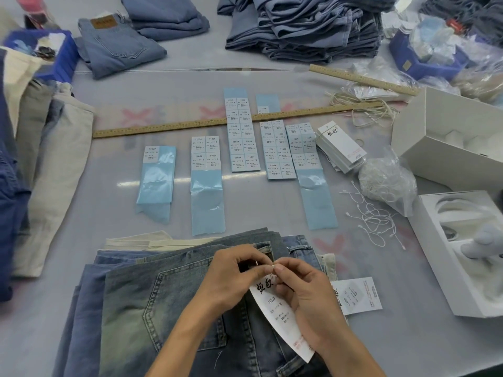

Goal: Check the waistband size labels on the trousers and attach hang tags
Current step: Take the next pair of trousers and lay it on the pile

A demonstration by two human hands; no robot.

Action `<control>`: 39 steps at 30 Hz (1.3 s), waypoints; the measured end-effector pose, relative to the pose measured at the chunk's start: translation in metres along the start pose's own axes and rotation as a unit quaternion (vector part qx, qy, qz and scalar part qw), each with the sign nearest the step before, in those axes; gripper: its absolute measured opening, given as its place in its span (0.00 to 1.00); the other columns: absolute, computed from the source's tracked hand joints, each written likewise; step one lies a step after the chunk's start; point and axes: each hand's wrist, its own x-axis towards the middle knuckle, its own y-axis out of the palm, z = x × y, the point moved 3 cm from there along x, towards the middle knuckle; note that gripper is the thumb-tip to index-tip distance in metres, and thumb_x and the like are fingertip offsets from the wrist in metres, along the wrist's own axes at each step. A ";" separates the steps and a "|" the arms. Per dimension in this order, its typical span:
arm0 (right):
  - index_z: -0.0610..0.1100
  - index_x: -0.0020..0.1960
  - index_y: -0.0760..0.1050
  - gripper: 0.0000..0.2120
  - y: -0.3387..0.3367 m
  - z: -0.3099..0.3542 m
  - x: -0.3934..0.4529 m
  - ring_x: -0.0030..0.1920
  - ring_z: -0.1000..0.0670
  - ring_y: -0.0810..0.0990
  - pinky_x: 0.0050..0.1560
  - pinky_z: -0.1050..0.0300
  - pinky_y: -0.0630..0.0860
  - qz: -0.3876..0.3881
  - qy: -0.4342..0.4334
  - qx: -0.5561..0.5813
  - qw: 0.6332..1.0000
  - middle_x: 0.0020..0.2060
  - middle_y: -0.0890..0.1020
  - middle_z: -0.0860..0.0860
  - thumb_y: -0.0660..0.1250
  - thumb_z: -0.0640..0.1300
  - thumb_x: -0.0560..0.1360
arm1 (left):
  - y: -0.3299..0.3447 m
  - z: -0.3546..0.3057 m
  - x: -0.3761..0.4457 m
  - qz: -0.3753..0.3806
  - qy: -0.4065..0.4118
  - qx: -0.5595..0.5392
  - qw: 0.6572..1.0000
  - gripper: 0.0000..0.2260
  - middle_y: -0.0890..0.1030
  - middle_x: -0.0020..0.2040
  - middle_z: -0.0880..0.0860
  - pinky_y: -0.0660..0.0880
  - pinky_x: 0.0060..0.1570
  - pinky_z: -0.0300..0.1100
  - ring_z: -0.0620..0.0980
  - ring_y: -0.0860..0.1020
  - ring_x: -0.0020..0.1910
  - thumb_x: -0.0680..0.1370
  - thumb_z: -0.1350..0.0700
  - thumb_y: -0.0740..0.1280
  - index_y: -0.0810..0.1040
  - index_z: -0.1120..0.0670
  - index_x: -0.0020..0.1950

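The fingers [268, 263] of both hands meet tip to tip at the top of a white hang tag [283, 314], pinching a small white fastener end [273, 266] between them; whether the loop is already closed cannot be told. The left hand [231, 276] curls in from nine o'clock, the right hand [304, 292] from three o'clock, and the tag hangs down toward five o'clock across the right palm. It is thin card, light and fairly stiff, likely to crease if bent, so it is best held by its top edge near the hole, as now. Under the hands lie the trousers [152, 303], faded denim on a stack of others: soft, floppy and heavy, best taken by the waistband at twelve o'clock of the hands. A second tag [356, 295] lies flat on the table [81, 268] just at three o'clock. Farther out, toward one o'clock, loose string fasteners [373, 221] lie scattered, slight and easily tangled, with a pile of blank tags [340, 148] beyond. At twelve o'clock, blue sticker sheets [242, 131] lie in rows across a long wooden ruler [174, 126].
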 end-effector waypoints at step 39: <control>0.50 0.57 0.86 0.20 0.026 -0.027 -0.050 0.62 0.53 0.82 0.63 0.51 0.69 0.034 -0.395 -0.758 0.518 0.62 0.83 0.54 0.61 0.45 0.70 | -0.022 0.019 -0.020 0.019 -0.090 0.294 0.951 0.33 0.77 0.54 0.45 0.75 0.54 0.50 0.50 0.76 0.53 0.78 0.61 0.61 0.53 0.37 0.77</control>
